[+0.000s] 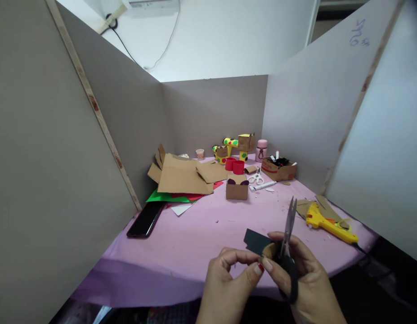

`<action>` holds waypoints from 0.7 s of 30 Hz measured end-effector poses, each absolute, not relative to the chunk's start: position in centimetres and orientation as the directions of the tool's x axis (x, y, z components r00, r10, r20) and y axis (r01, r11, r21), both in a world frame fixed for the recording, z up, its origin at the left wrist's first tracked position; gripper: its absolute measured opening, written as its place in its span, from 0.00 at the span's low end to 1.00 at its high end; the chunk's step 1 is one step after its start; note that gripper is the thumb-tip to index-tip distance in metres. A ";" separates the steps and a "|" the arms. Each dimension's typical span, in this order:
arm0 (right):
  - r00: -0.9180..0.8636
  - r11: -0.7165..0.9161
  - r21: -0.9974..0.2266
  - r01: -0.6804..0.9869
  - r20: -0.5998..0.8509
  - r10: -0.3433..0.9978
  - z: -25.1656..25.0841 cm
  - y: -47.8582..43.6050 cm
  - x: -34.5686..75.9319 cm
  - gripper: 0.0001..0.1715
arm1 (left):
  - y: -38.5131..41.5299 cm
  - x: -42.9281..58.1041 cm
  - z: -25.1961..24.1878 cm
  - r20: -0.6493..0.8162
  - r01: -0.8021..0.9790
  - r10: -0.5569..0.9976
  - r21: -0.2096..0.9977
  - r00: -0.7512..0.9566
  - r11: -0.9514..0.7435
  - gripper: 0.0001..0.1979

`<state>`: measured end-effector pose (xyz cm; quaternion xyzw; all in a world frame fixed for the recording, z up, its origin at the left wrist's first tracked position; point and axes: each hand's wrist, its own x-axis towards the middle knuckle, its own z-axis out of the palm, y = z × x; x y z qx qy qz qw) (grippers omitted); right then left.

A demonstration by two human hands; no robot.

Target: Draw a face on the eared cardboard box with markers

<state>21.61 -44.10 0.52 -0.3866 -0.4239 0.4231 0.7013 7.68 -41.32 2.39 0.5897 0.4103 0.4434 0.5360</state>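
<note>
My left hand (228,279) is closed in a pinch, thumb and fingers meeting at a small brown cardboard piece (269,249) at the table's near edge. My right hand (306,283) is wrapped round the black handles of a pair of scissors (289,234), whose blades point up and away. Its thumb also presses the small cardboard piece. A piece of black paper (255,240) lies on the pink tablecloth (195,234) just behind both hands.
A yellow glue gun (326,222) lies at the right on cardboard scraps. A small cardboard box (237,186), white scissors (257,177), red cups (235,165), a cardboard stack (181,175) and a black phone (145,219) sit farther back. Grey partition boards enclose the table.
</note>
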 end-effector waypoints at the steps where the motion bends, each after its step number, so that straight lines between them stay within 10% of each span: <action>1: 0.290 0.355 -0.895 -0.271 0.275 0.917 0.5 -44.1 21.6 0.18 | -41.4 7.8 2.3 0.104 -0.022 0.961 0.995 0.257 -0.102 0.07; 15: 0.261 0.336 -0.933 -0.132 0.294 0.920 0.2 -44.6 21.5 0.16 | -41.7 7.9 2.7 0.088 -0.036 0.966 0.996 0.243 -0.081 0.08; 21: -0.042 0.237 -0.880 0.411 0.241 0.969 0.7 -45.5 24.7 0.21 | -41.5 6.9 3.5 0.078 0.050 0.964 0.994 0.253 -0.093 0.10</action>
